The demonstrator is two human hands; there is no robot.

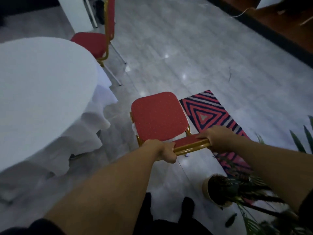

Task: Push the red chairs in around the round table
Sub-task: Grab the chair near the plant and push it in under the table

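A red chair (159, 116) with a gold frame stands in front of me, its seat facing away and apart from the table. My left hand (162, 150) grips the left end of its backrest top rail. My right hand (218, 138) grips the right end of the same rail. The round table (42, 82), covered in a white cloth that hangs to the floor, fills the left side. A second red chair (91, 43) stands at the table's far edge, its seat close to the cloth.
A red, navy and grey patterned rug (208, 114) lies right of the chair, partly under it. A potted plant (218, 190) with long leaves stands at my lower right. Grey shiny floor stretches ahead. A white pillar (79, 12) rises behind the far chair.
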